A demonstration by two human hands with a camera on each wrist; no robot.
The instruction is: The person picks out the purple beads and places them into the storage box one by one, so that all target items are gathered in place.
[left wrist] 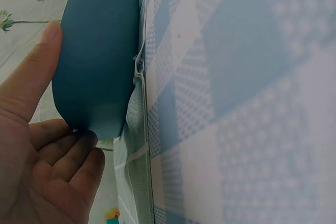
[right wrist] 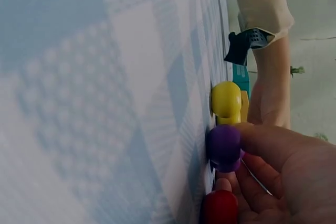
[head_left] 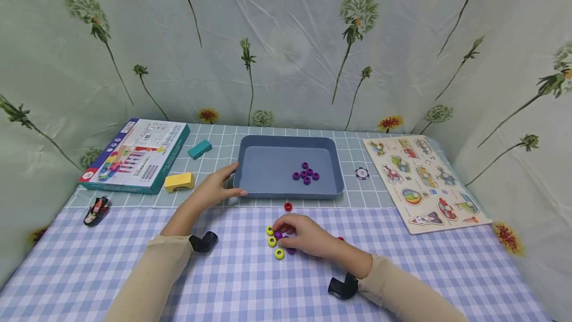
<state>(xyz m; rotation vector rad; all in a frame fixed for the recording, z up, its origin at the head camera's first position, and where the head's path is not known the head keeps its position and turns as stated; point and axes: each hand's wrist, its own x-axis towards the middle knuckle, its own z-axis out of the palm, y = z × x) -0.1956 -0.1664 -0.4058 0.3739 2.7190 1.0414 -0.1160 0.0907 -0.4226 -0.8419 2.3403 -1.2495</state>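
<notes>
A blue-grey tray stands at the back middle, holding several purple beads in its right half. My left hand rests on its front left corner, thumb along the front wall and index finger at the left side. In the left wrist view the thumb lies against the tray wall, and the other fingers bend loosely by the corner. With thumb and index finger, my right hand pinches a purple bead on the checked cloth. Yellow beads lie beside it; another purple bead is partly under the hand.
A red bead sits before the tray; more red shows behind the right hand. Leftward are a toy box, teal block, yellow block and toy motorcycle. A poker chip and picture puzzle board lie rightward.
</notes>
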